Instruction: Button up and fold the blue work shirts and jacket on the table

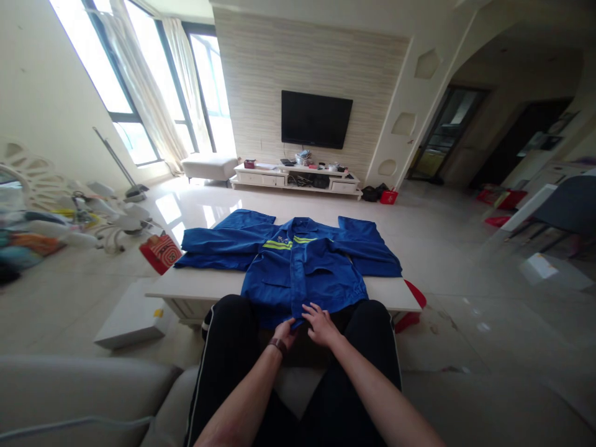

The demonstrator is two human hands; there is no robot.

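A blue work jacket (pixel 321 273) with yellow-green stripes across the chest lies front up on a low white table (pixel 209 287). Its sleeves spread to both sides and its collar points away from me. The lower hem hangs over the near table edge between my knees. My left hand (pixel 285 334), with a dark band at the wrist, pinches the hem at the bottom of the front placket. Just to its right, my right hand (pixel 321 326) rests on the hem with its fingers spread.
Blue folded fabric (pixel 246 218) lies behind the left sleeve. A red bag (pixel 161 253) and a white box (pixel 133 316) stand left of the table. Something red (pixel 412 304), perhaps a stool, is at its right end. A TV cabinet (pixel 261 179) stands by the far wall.
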